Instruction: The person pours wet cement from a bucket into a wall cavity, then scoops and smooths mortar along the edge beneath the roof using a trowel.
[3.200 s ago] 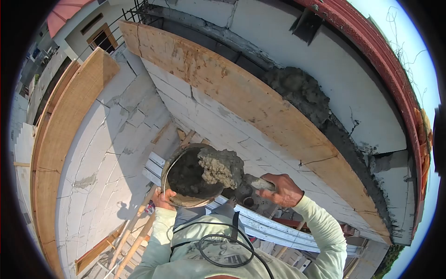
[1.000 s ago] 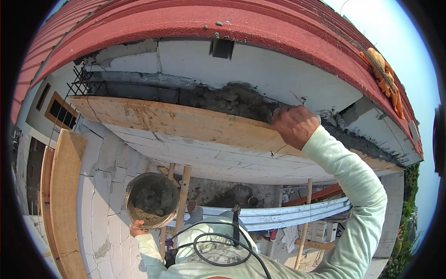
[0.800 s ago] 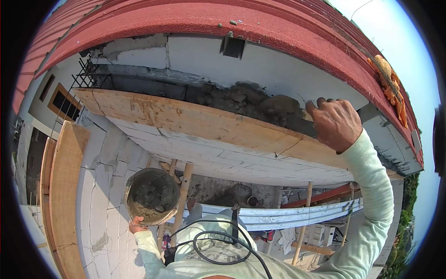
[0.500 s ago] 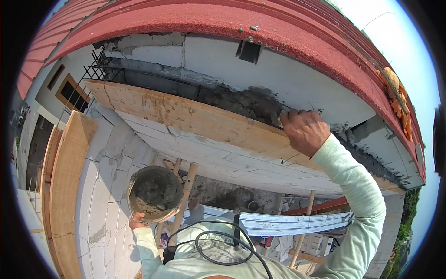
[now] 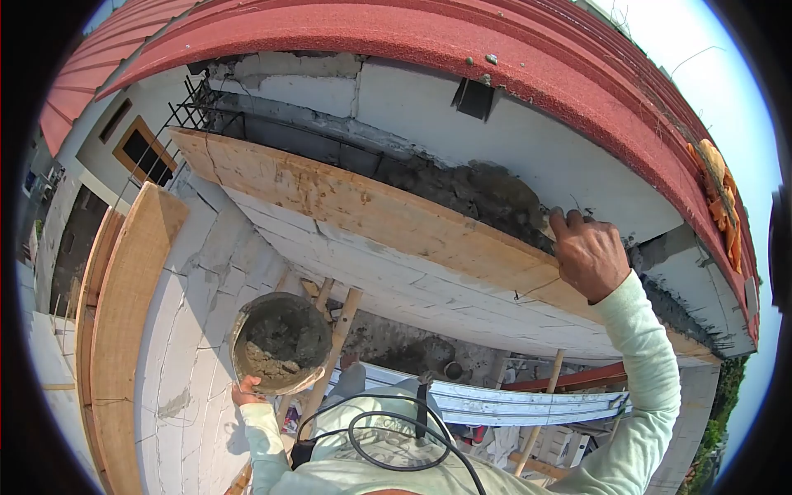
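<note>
My left hand (image 5: 247,391) is closed on the rim of a round bucket (image 5: 317,378), its fingers at the lower left edge. Wet grey mortar (image 5: 285,334) lies inside the bucket. My right hand (image 5: 590,254) is raised over the top edge of a long wooden formwork board (image 5: 355,194), its fingers curled around something I cannot make out. Just left of those fingers, wet mortar (image 5: 495,190) fills part of the gap between the board and the white block wall (image 5: 412,103). Further left in that gap, thin steel bars (image 5: 318,140) are visible.
A red metal roof edge (image 5: 363,33) overhangs the wall. Rebar ends (image 5: 194,99) stick out at the left end of the gap. Planks (image 5: 136,305) stand at the left. Below are wooden poles (image 5: 334,346), a long metal sheet (image 5: 511,407) and a black cable (image 5: 396,417) across my shirt.
In the view, my right hand has shifted right and down along the board. The bucket stays in my left hand. The whole scene has moved slightly as the head turned.
</note>
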Demonstrator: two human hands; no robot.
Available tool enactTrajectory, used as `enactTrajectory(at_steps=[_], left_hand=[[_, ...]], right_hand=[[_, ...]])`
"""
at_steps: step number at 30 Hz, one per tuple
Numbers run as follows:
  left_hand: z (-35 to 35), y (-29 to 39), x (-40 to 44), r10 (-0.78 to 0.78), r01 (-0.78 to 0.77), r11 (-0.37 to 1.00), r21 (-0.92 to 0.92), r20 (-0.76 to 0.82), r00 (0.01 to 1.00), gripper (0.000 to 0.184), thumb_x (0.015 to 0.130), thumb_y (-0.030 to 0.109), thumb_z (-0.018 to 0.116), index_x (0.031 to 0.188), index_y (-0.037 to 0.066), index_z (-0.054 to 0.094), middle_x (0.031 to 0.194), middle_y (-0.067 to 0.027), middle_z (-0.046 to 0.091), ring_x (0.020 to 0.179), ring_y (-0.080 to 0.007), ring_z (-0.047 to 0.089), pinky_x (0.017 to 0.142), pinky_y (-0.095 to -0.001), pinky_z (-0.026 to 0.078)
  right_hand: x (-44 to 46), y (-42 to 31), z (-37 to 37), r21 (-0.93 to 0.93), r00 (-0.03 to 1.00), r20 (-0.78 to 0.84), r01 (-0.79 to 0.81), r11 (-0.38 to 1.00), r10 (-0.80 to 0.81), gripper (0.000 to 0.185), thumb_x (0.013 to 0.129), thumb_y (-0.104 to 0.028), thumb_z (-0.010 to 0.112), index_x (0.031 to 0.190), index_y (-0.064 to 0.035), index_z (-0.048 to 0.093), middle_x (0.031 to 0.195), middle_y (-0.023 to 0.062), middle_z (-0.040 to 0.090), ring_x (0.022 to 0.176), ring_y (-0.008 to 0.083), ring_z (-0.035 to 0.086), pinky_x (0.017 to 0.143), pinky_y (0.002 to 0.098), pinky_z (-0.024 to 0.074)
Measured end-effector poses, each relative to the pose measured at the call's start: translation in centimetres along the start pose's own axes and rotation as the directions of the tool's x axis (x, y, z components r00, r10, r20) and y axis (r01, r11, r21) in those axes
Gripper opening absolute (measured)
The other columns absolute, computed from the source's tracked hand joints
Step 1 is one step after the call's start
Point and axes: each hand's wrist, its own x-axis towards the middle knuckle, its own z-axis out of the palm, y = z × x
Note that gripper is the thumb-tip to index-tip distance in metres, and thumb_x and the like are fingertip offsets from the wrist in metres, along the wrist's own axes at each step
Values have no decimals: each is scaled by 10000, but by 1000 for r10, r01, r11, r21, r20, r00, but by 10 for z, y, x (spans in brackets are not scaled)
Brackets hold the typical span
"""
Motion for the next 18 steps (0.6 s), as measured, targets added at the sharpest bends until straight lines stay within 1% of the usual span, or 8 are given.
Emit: enactTrajectory(at_steps=[3, 5, 7, 12, 13, 15, 17, 18], left_hand=[[5, 9, -6, -38, 38, 999, -25, 4, 999, 159, 541, 6, 607, 677, -10, 527, 626, -104, 536, 454, -243, 515, 373, -351, 388], [5, 3, -1, -20, 18, 998, -57, -35, 999, 184, 531, -10, 602, 700, -19, 528, 651, -110, 545, 487, -258, 532, 396, -366, 400], [2, -8, 8, -7, 6, 999, -53, -5, 1000, 280, 512, 60, 636, 747, 12, 492, 643, -102, 529, 430, -233, 493, 337, -339, 356], [14, 10, -1, -83, 82, 994, 69, 12, 996, 312, 520, 48, 644, 780, -23, 486, 656, -112, 522, 446, -243, 500, 354, -349, 382], [14, 4, 3, -72, 71, 995, 70, 15, 997, 312, 520, 48, 644, 780, -23, 486, 656, -112, 522, 446, -243, 500, 354, -349, 382], [17, -14, 17, 35, -31, 987, -157, 22, 999, 330, 531, 44, 643, 813, -43, 496, 662, -115, 521, 454, -249, 503, 370, -359, 388], [13, -13, 22, 14, -11, 994, -113, 26, 1000, 318, 530, 43, 637, 812, -40, 517, 668, -99, 523, 478, -248, 513, 378, -364, 382], [13, -6, 18, -40, 40, 999, 24, 16, 999, 301, 528, 45, 634, 798, -30, 524, 666, -89, 521, 481, -244, 511, 379, -358, 374]], right_hand=[[-8, 5, -26, -17, 998, 59, -24, 1000, 25, 328, 686, -16, 588, 1011, 29, 592, 733, 155, 603, 634, 286, 646, 548, 377, 501], [-10, 11, -34, 25, 999, 38, -37, 999, 36, 428, 663, -79, 670, 1069, 13, 568, 755, 145, 596, 669, 297, 631, 556, 390, 483], [-1, 5, -35, 32, 976, 212, -57, 998, 49, 412, 670, -70, 655, 1065, 17, 575, 755, 145, 594, 659, 289, 632, 559, 388, 483], [45, -37, 11, 5, 981, -40, 191, 981, -191, 314, 684, -21, 588, 993, 34, 585, 741, 149, 614, 655, 306, 636, 585, 377, 507], [46, -36, 10, 9, 982, -46, 183, 983, -182, 314, 684, -21, 588, 993, 34, 585, 741, 149, 614, 655, 306, 636, 585, 377, 507], [51, -32, 4, 36, 976, -57, 211, 977, -209, 275, 696, -17, 584, 967, 28, 581, 742, 148, 615, 669, 310, 641, 590, 374, 511], [45, -9, -17, 64, 994, 4, 113, 992, -114, 241, 716, -50, 606, 952, -2, 602, 730, 142, 616, 686, 302, 654, 584, 397, 504], [36, 0, -39, 59, 999, 40, 29, 998, -31, 242, 714, -57, 609, 951, -7, 611, 731, 138, 617, 684, 302, 654, 584, 401, 502]])
